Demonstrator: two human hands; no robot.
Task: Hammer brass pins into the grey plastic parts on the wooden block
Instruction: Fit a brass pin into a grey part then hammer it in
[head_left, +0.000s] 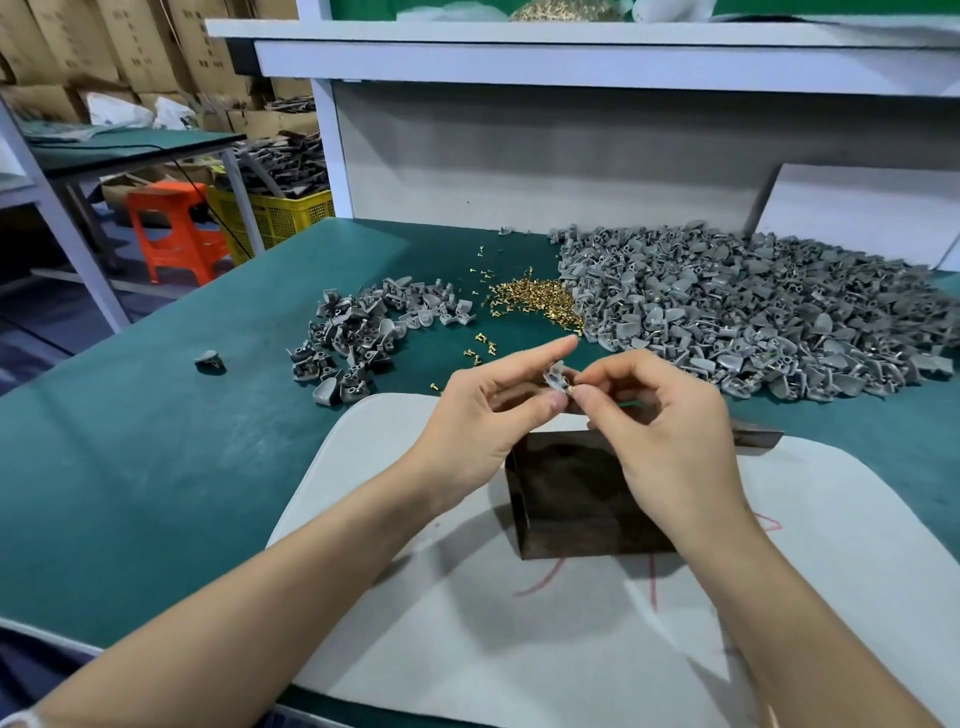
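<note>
Both hands up over wooden block, fitting pin to part

L hand (478, 415) pinched one grey plastic part (555, 375) betw thumb & middle finger, index stuck out straight; R hand (670, 431) closed thumb & forefinger on a brass pin (574, 388) touching the part's edge. Dark wooden block (582, 499) sat directly below on white mat (519, 623), nothing on its visible top. Beyond: loose brass pins (535, 299) on green bench (156, 441), small grey pile (363, 332) to left, big grey heap (753, 306) to right

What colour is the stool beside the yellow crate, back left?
Bright orange. The stool shows clearly in the head view, the only view, left of the yellow crate.
</note>
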